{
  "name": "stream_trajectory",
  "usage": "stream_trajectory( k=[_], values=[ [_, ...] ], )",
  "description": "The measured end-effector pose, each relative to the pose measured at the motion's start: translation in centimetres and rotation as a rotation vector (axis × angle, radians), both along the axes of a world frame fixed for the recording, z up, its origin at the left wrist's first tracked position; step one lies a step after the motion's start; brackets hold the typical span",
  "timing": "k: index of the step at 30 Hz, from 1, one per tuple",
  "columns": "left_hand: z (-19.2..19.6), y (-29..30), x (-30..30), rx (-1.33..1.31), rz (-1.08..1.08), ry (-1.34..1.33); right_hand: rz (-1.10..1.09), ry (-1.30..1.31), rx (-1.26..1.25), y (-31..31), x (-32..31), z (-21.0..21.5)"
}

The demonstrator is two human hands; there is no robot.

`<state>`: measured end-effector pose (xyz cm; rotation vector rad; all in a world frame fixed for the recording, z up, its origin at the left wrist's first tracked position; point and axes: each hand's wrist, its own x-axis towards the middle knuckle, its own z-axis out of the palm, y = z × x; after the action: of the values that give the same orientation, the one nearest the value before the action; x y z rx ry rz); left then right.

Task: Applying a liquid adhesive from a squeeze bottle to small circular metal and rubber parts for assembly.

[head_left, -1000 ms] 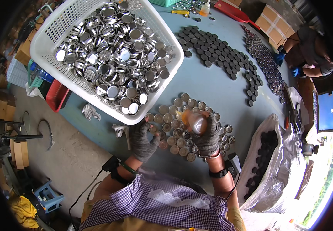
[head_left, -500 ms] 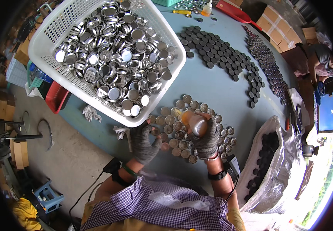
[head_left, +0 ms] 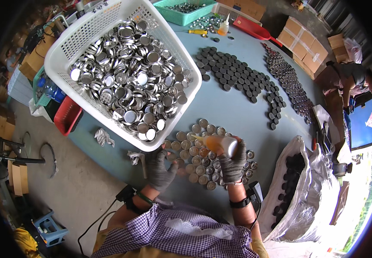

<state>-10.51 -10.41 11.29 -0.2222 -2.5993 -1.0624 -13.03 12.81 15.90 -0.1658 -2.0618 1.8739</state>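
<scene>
Several round metal caps (head_left: 201,161) lie close together on the blue-grey table in front of me. My right hand (head_left: 232,165), in a grey glove with bare fingertips, grips a squeeze bottle (head_left: 220,142) of amber liquid. The bottle is tipped nearly on its side above the caps, its thin nozzle pointing left. My left hand (head_left: 160,170), gloved alike, rests at the left edge of the caps, thumb and fingers apart, with nothing visible in it. Just beyond that hand stands a white plastic basket (head_left: 128,139) heaped with silvery metal caps (head_left: 138,81).
Black round pieces (head_left: 233,71) spread across the far table, with a darker shiny row (head_left: 287,77) beyond. A white sack (head_left: 276,185) of black pieces stands at right. Crumpled cloth (head_left: 103,136) lies at left. A red scoop (head_left: 252,28) and another person (head_left: 347,79) are farther off.
The bottle in my right hand has tipped flatter, its nozzle swinging left over the caps. My left hand stays near the same place. The whole view has shifted slightly.
</scene>
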Motion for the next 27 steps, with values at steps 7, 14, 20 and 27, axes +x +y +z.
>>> stream_trajectory(
  k=[7,14,20,27],
  values=[
    [1.7,1.8,1.4,0.078,-0.06,0.137,0.134,-0.083,-0.747,1.8,1.2,-0.8],
    [4.9,5.6,4.2,0.547,-0.36,0.04,0.441,-0.261,-1.042,-2.1,6.2,-1.2],
    [5.1,5.0,6.9,0.804,-0.368,-0.072,0.657,-0.409,-1.077,-5.1,8.9,-2.2],
    [5.0,-3.4,4.9,1.073,0.108,-0.079,0.742,-0.638,-0.918,-6.2,10.6,-1.7]
  ],
)
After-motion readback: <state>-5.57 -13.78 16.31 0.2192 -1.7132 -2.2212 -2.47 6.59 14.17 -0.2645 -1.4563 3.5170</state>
